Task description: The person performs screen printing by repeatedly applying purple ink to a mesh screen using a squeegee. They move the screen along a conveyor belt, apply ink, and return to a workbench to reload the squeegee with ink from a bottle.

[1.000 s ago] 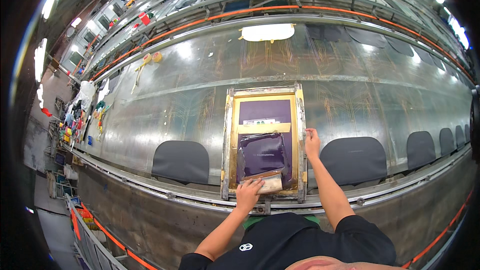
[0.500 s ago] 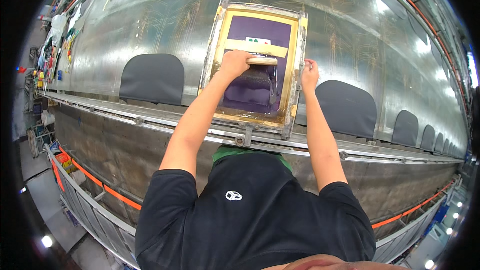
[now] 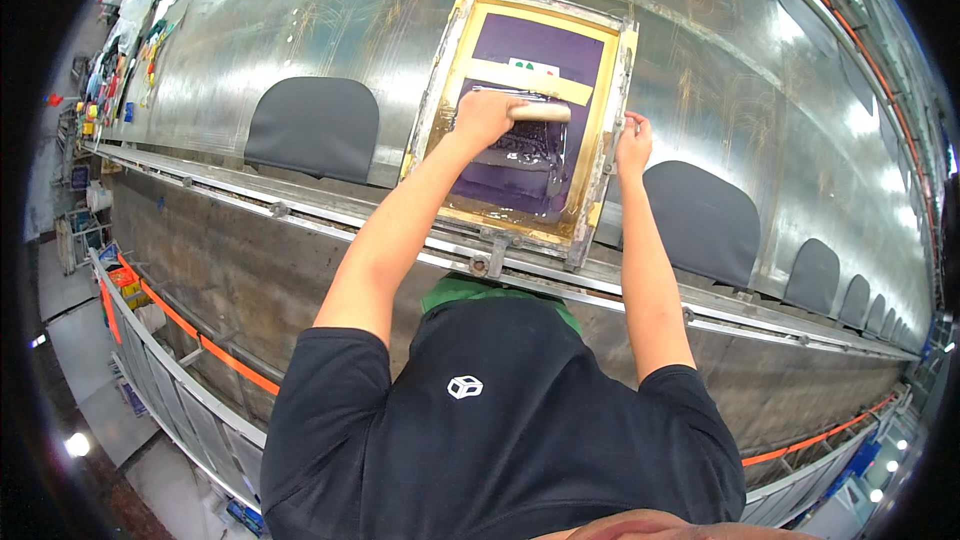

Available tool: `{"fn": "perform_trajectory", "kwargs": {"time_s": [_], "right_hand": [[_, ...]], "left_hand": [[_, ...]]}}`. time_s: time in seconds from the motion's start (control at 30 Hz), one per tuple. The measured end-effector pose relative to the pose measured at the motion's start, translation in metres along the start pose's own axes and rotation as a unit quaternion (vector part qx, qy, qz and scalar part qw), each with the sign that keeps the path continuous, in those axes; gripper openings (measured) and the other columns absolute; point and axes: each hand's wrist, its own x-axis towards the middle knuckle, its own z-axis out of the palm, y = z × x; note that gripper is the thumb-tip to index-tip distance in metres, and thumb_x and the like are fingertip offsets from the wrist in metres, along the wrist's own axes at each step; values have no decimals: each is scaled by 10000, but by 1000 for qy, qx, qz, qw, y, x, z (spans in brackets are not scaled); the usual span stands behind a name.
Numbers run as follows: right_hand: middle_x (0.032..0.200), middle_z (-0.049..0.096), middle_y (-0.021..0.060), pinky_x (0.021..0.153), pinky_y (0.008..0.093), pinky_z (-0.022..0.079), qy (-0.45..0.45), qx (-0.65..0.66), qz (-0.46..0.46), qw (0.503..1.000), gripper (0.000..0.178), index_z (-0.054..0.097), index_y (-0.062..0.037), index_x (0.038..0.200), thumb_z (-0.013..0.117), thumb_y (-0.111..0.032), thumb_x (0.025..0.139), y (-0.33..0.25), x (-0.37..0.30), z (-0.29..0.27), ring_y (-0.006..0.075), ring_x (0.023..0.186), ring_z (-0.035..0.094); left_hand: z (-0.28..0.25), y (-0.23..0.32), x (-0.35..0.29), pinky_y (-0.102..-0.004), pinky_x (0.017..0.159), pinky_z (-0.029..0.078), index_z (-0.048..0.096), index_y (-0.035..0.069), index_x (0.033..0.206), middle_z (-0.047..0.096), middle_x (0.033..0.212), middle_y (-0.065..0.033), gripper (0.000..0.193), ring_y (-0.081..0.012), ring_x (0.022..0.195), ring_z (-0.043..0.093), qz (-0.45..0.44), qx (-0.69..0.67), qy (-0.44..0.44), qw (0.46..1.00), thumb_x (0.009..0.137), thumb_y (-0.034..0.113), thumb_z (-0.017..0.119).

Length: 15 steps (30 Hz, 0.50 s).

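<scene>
Squeegee (image 3: 530, 112) sits under your left hand (image 3: 485, 115), inside the printing screen frame (image 3: 600, 155) on the long metal desk (image 3: 300, 30). Your left grip is clenched around the wooden handle near its left end, so the rest of the handle sticks out to the right of your fist. The handle's long axis runs across the frame, side to side, roughly level with the strip of tan tape (image 3: 525, 82) just above it. Dark wet ink (image 3: 525, 145) lies on the purple mesh directly below the handle, on the side toward your body, and the bare mesh above the tape lies away from you.

Your right hand (image 3: 633, 140) rests on the right rail of the frame, fingers curled over the edge and grasping it; it is close to the free end of the handle but not touching it. So the left hand alone has the squeegee, and the right only steadies the frame.

Dark fabric pieces (image 3: 312, 125) lie flat on the desk to either side, apart from the frame.
</scene>
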Motion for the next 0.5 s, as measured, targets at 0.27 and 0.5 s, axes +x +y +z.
{"fn": "perform_trajectory", "kwargs": {"time_s": [0.27, 0.5], "right_hand": [[869, 657, 91, 758, 339, 472, -52, 37, 71, 995, 222, 673, -76, 1090, 549, -231, 990, 11, 5, -1, 170, 773, 587], [1002, 692, 105, 817, 349, 480, -3, 15, -12, 1000, 204, 715, -71, 1042, 570, -172, 941, 2, 37, 6, 214, 877, 633]], "left_hand": [[51, 15, -112, -421, 902, 459, 709, 213, 1081, 698, 1173, 37, 416, -209, 1104, 615, 82, 39, 74, 993, 752, -23, 614], [19, 5, -171, -420, 928, 429, 682, 176, 1184, 641, 1314, 14, 476, -238, 1225, 564, 103, -35, 70, 992, 735, 22, 655]]}}
